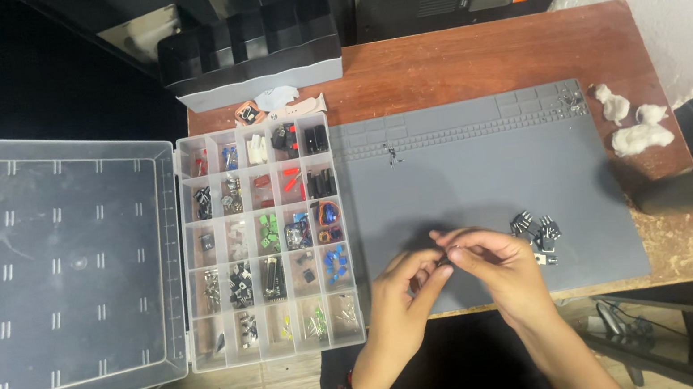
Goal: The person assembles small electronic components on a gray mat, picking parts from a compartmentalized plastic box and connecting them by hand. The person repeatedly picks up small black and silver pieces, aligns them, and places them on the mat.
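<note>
Left hand (403, 290) and right hand (501, 265) both pinched on small dark part (445, 255) (above grey mat (471, 177))

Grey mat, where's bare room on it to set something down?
The grey mat is bare across its middle, between the parts organizer and the cotton wads. It is crowded near the hands, left hand, right hand, beside the black components.

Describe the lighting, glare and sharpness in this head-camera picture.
Head view: even overhead light on the grey mat; surroundings fall to near black; the open clear lid looks hazy; the left hand and right hand cast a soft shadow; the small part between the fingertips is too small to resolve.
</note>
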